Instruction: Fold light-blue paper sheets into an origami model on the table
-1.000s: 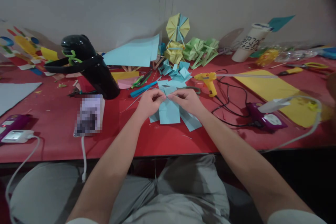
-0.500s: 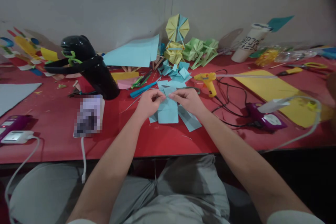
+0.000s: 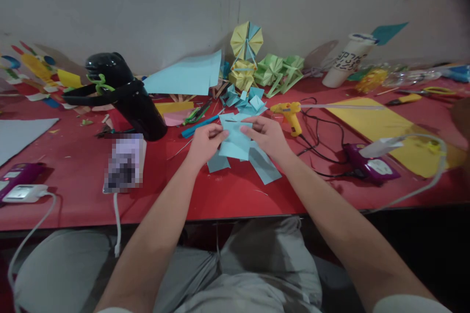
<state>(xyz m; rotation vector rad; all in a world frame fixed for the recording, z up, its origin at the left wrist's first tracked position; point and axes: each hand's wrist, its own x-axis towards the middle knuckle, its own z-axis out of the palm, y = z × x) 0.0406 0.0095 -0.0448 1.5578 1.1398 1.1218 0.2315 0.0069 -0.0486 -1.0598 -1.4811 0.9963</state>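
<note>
Between my two hands, above the red table, is a light blue sheet of paper (image 3: 236, 143). My left hand (image 3: 210, 141) pinches its left edge, thumb on top. On the other side, my right hand (image 3: 265, 136) grips the upper right part with the thumb on the near face and the fingers behind. Other blue pieces lie underneath and around it: a small one (image 3: 218, 162) at the lower left and a longer strip (image 3: 265, 165) at the lower right. Folded blue paper pieces (image 3: 251, 101) are heaped just behind my hands.
A black bottle (image 3: 141, 112) and a phone (image 3: 125, 164) stand to the left. Rightward are a yellow glue gun (image 3: 291, 116), its black cable, a purple socket block (image 3: 372, 161) and yellow paper (image 3: 374, 132). Yellow and green paper models (image 3: 244, 73) sit against the wall.
The blue sheet between my hands now looks shorter and wider, and its lower edge has moved up. The fingers of my right hand have spread behind its upper right part.
</note>
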